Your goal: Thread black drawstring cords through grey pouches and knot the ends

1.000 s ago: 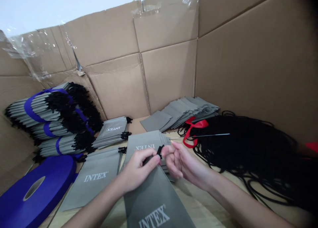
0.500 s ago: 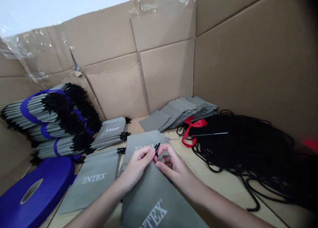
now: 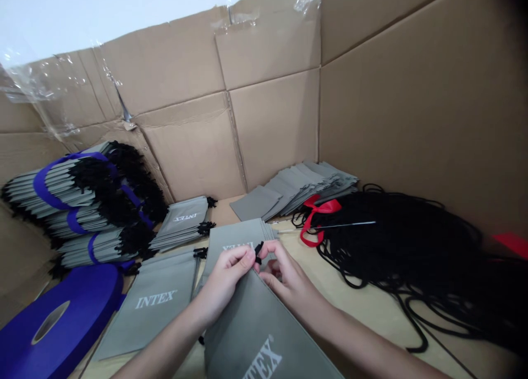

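Cardboard wall (image 3: 272, 131); hands (image 3: 225, 284) pinch black toggle (image 3: 258, 252), seemingly plastic.

Bundled drawstring bags (image 3: 49, 203) are stacked at the left against a cardboard box wall (image 3: 272, 131), with a ribbon roll (image 3: 70, 318) laid in front of them. A drawstring bag (image 3: 264, 335) is held at centre front, over a flat pile of bags (image 3: 235, 247), and a single bag (image 3: 148, 307) is laid to its left. A heap of cords (image 3: 404, 252) is placed on the right, a long needle (image 3: 342, 225) resting on it, with further bags (image 3: 301, 183) behind.
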Demonstrator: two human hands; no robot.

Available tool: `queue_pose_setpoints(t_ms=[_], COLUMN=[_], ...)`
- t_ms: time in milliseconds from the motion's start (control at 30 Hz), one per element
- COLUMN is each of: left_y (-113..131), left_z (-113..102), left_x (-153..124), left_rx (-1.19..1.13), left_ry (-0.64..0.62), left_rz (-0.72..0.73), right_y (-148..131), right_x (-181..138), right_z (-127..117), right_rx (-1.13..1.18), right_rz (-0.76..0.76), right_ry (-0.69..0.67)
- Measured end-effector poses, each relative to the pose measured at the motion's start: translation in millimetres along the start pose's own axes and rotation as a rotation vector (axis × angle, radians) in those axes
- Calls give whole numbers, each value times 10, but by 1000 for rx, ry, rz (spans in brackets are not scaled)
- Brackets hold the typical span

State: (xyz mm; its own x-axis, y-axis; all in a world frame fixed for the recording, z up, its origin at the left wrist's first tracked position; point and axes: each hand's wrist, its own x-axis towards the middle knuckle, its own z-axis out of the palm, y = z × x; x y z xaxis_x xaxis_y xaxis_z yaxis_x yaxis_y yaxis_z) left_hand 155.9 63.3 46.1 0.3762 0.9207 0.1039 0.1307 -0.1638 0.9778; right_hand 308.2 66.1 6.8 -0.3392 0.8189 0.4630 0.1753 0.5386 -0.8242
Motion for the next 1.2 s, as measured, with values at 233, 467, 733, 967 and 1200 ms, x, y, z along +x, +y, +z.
queue_pose_setpoints(t_ms=[233,467,733,967,1200], left_y=[34,82,75,68,43], left_z=[56,97,109,124,88], left_x=[-15,-65,-62,-60,-70], left_rx=[-97,-419,-575,-659,-566], left_ry=[59,102,202,179,180], left_rz=[-6,-255,-389,-436,-370], right_y=[10,19,10,-115,-135], right_x=[-40,-48,-10,2,12], right_z=[-9,-72,-213,-363,-360], right_rx=[-361,-623,-821,-1010,-1024], right_rz=[-74,-256,-589,-821,-915], right_ry=[206,289,239,124,106])
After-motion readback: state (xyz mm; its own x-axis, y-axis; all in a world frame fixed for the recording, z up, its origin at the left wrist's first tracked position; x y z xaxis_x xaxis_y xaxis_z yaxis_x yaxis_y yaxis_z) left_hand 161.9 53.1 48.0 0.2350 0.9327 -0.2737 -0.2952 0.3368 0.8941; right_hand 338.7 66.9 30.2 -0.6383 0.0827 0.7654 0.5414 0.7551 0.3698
